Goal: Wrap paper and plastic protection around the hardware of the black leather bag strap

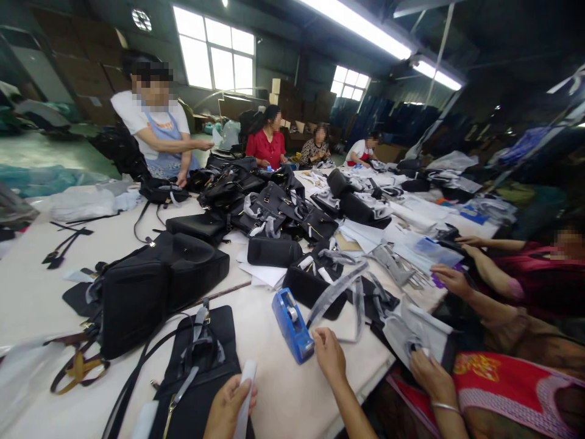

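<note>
My left hand (231,403) is closed round a white wrapped strip (247,381), held upright at the lower edge of the view. Under and beside it lies a black bag (196,353) with a gold zip, grey wrapping on its straps and a long black strap running left. My right hand (331,358) is at the front end of a blue tape dispenser (292,323), its thumb and forefinger drawn together. What those fingertips hold, if anything, is too small to make out. Another white wrapped piece (145,419) rests at the black bag's lower left.
A large black bag (150,286) stands at left, with a heap of black bags (274,204) beyond. A co-worker's hand (432,372) works on a grey-wrapped piece (411,329) at my right. More people sit or stand around the pale table (274,360). Plastic wrapping (86,201) covers the left side.
</note>
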Tool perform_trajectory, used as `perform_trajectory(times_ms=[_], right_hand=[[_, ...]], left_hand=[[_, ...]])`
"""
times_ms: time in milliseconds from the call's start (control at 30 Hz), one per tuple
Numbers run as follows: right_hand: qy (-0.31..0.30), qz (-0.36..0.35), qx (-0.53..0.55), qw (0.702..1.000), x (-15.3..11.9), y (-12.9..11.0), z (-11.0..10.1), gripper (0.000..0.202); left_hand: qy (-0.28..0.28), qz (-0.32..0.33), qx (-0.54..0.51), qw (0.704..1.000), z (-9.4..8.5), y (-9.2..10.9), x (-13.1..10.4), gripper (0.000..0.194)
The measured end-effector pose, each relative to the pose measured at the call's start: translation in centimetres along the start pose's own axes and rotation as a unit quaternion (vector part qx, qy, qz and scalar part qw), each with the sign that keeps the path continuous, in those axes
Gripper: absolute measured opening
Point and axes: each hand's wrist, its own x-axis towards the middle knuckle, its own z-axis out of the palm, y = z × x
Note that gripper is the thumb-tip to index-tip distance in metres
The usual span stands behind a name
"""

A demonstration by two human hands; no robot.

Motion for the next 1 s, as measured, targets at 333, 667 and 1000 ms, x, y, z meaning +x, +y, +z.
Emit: perform_trajectory(times_ms=[333, 667, 1000], right_hand=[[-0.061, -0.021, 0.028, 0.997, 0.1, 0.7, -0.2, 0.034], [-0.110, 0.055, 0.079, 0.989, -2.3, 2.6, 0.5, 0.032], [-0.126, -0.016, 0.009, 0.992, -4.9, 0.6, 0.3, 0.023]], left_hand=[[0.025, 0.001, -0.029, 0.999, 0.5, 1.5, -1.4, 0.044], [0.044, 0.007, -0.021, 0.999, 1.5, 3.0, -2.3, 0.043], [0.039, 0.024, -0.047, 0.998, 1.3, 1.8, -1.9, 0.040]])
